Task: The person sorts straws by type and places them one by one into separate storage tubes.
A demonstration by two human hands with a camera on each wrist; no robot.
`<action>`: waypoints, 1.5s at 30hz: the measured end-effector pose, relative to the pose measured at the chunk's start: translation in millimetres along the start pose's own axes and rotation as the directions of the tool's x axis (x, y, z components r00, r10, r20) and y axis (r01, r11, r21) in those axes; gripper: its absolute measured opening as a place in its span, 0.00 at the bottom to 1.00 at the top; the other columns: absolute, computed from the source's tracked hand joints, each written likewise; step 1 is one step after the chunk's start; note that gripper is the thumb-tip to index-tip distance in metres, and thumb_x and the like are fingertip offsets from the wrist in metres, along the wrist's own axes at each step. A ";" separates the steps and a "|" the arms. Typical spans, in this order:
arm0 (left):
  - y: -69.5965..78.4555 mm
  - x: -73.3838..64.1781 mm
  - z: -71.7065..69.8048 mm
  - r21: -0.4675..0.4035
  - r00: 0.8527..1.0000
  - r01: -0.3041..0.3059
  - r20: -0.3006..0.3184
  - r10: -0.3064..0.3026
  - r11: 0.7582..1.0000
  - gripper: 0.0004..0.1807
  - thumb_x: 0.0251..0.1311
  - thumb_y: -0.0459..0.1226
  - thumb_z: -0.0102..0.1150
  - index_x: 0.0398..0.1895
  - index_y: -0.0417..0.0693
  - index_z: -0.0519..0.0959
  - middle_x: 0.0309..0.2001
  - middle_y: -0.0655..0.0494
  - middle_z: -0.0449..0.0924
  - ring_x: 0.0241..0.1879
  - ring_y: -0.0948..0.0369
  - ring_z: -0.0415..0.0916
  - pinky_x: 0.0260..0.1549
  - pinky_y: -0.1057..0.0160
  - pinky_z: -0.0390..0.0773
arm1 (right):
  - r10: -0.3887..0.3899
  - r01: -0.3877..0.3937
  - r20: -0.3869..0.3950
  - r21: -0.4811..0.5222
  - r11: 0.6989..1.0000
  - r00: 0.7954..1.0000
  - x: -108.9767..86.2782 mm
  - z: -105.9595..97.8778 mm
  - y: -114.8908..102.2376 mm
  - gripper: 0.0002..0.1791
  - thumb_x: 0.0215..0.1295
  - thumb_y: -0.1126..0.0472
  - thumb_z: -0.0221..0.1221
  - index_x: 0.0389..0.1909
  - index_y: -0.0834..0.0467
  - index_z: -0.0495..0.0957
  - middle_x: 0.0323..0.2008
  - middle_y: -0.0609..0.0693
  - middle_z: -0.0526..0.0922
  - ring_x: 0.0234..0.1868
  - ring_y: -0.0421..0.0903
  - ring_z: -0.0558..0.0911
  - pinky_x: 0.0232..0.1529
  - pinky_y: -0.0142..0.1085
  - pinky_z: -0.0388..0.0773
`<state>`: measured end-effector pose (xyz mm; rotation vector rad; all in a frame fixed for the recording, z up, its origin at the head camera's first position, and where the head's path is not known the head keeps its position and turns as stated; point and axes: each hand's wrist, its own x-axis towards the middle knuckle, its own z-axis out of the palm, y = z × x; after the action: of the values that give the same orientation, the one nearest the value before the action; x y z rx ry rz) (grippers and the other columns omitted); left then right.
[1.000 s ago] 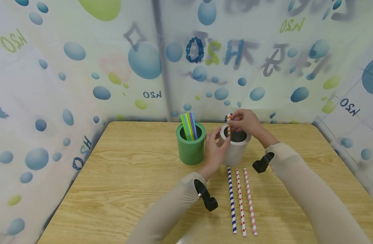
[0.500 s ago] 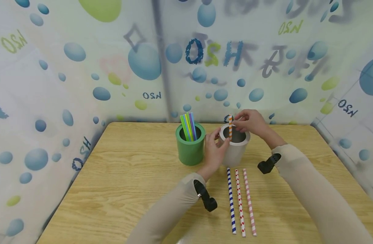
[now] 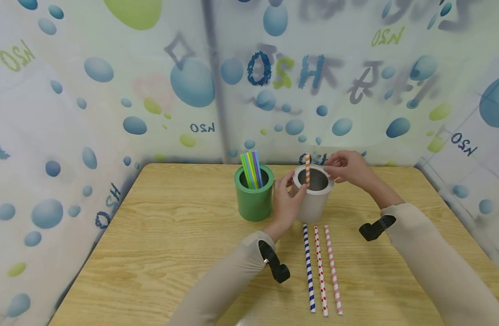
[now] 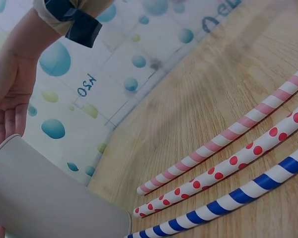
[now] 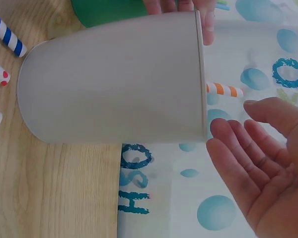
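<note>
A light grey cup [image 3: 313, 206] stands upright near the table's back edge. Leaning inside it is an orange-and-white striped paper straw [image 3: 307, 164], its top above the rim. My left hand [image 3: 287, 204] holds the cup's left side, thumb in front and fingers toward the back. At the right of the rim, my right hand [image 3: 349, 168] has nothing between its relaxed fingers; the right wrist view shows its palm and fingertips [image 5: 216, 144] right at the rim. Three paper straws lie side by side before the cup: blue-striped [image 3: 309, 267], red-dotted [image 3: 320, 271] and pink-striped [image 3: 333, 271].
Left of the grey cup stands a green cup [image 3: 254, 204] with several coloured straws [image 3: 249, 170] in it. Both stand on a wooden table [image 3: 171, 235]. A patterned backdrop [image 3: 184, 149] rises right behind the table's back edge.
My right hand has let go of the orange-striped straw and moved right to the far side of the rim. The straw now leans in the grey cup; my left hand has stayed put.
</note>
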<state>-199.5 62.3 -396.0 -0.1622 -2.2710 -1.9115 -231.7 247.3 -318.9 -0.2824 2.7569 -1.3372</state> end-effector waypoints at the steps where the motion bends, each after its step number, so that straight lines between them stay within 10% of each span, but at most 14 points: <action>1: 0.0 0.0 0.2 0.000 1.000 -0.002 -0.001 0.002 1.000 0.28 0.58 0.41 0.59 0.62 0.48 0.67 0.49 0.56 0.64 0.52 0.61 0.65 0.49 0.68 0.72 | 0.003 -0.003 0.003 -0.005 1.000 1.000 -2.5 -1.2 1.1 0.18 0.62 0.57 0.58 0.44 0.68 0.72 0.35 0.63 0.78 0.33 0.51 0.82 0.31 0.39 0.81; 16: -1.6 0.0 0.1 -0.011 1.000 -0.009 -0.004 0.009 1.000 0.28 0.57 0.40 0.59 0.62 0.47 0.67 0.49 0.54 0.65 0.52 0.60 0.65 0.50 0.63 0.72 | 0.059 -0.060 0.047 0.028 0.998 0.997 -36.4 -3.9 36.3 0.20 0.62 0.57 0.58 0.45 0.70 0.72 0.31 0.57 0.80 0.32 0.49 0.82 0.32 0.42 0.81; 45: -2.2 0.5 -0.3 -0.026 1.000 -0.025 0.003 0.025 0.999 0.28 0.58 0.41 0.59 0.62 0.47 0.67 0.49 0.54 0.64 0.51 0.60 0.65 0.50 0.64 0.72 | 0.182 -0.206 0.149 0.161 0.965 0.972 -80.2 64.2 97.9 0.16 0.62 0.62 0.58 0.42 0.73 0.74 0.24 0.54 0.79 0.26 0.47 0.80 0.26 0.38 0.80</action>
<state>-200.4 61.6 -398.0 -0.1959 -2.2364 -1.9299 -157.5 272.5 -437.2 -0.0840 2.4652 -1.4398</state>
